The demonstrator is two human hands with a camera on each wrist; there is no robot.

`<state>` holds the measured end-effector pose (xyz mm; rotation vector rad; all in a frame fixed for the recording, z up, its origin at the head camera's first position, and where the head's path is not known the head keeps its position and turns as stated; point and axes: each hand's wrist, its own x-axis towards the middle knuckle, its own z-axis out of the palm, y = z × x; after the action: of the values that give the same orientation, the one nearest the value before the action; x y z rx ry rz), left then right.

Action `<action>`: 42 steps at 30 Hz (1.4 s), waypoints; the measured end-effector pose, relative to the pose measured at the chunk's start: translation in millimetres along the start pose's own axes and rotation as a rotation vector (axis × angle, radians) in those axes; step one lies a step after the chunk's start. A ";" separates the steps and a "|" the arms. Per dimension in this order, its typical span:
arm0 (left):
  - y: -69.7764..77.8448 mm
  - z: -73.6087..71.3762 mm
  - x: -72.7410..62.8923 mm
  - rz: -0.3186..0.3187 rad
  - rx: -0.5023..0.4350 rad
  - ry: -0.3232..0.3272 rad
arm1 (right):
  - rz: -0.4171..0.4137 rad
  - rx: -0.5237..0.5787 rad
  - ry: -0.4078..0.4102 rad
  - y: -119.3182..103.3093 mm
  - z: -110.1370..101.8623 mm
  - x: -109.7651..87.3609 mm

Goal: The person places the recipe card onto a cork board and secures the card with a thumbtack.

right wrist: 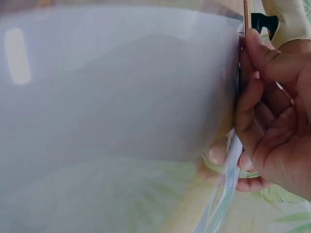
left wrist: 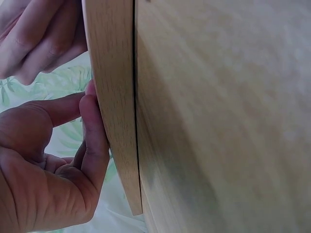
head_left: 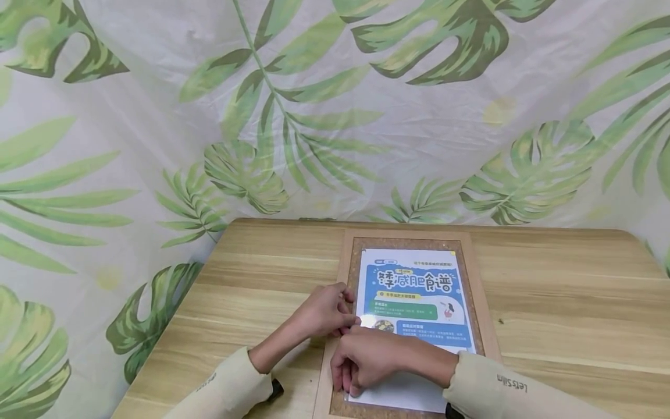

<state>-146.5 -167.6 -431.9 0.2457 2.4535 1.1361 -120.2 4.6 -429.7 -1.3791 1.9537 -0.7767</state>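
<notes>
A glossy blue and white printed poster (head_left: 413, 279) lies on a wood-framed corkboard (head_left: 489, 326) on the table. My left hand (head_left: 327, 311) is at the poster's left edge, thumb and forefinger pinching the margin. In the left wrist view, the left hand (left wrist: 63, 160) has thumb and forefinger meeting close beside the wooden frame (left wrist: 114, 87). Below it, my right hand (head_left: 371, 355) reaches across the sheet to its lower left corner. There the right hand (right wrist: 277, 107) pinches a thin pin-like piece (right wrist: 241, 33), mostly hidden by the fingertips.
The wood-grain table (head_left: 565, 291) extends on both sides of the board. A small dark speck (head_left: 501, 321) lies to the board's right. Behind the table hangs a leaf-patterned cloth (head_left: 324, 157). Both forearms wear pale sleeves (head_left: 502, 381).
</notes>
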 end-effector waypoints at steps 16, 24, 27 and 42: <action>-1.0 2.0 0.5 -0.022 0.004 0.006 | -0.005 -0.261 0.017 -2.9 -0.4 6.3; -0.2 3.7 -0.8 -0.016 0.033 0.010 | -0.107 -0.352 -0.015 -0.3 -4.3 10.0; -0.5 3.4 -1.0 -0.018 0.036 0.010 | -0.112 -0.355 -0.018 0.1 -4.3 10.9; 0.3 -1.8 0.1 0.002 0.068 0.019 | -0.045 -0.391 0.008 -8.2 -3.8 14.8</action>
<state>-147.4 -168.6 -430.7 0.2582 2.5124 1.0614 -122.1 -11.4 -423.3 -1.6484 2.1663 -0.4318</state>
